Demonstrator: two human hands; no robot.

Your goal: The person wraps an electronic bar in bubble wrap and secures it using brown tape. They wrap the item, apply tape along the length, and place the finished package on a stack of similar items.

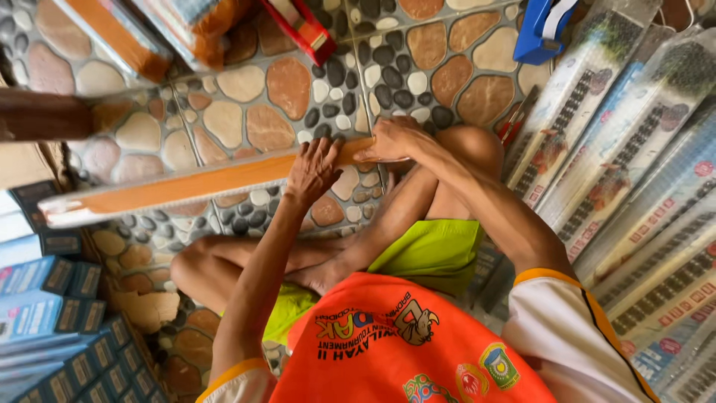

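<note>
Pebble-patterned floor tiles [298, 97] in rust, cream and dark grey run under the whole scene, glossy, with straight grout lines. Nearest the camera, an orange shirt [388, 351] with white sleeves fills the lower frame and hides the person's torso; below it show lime-green shorts [436, 250] and bare crossed legs, one foot partly tucked out of sight. At near left, a stack of flat blue cartons [45, 313] is cut off by the frame edge. At right, long flat packs in clear crinkled plastic [634, 172] overlap in a fan, their far ends cropped. Mid-scene, a long narrow orange strip wrapped in clear film [186, 186] lies across the tiles, slanting from lower left up toward centre. The left hand [312, 170] rests flat on it, fingers spread and pressing down. The right hand [391, 140] lies just beside, fingers curled over the strip's right end, which it covers; whether it pinches the film cannot be told. Farther off, orange-wrapped bundles [149, 33], a red box [298, 26] and a blue plastic object [544, 26] are all cropped at the top edge.
</note>
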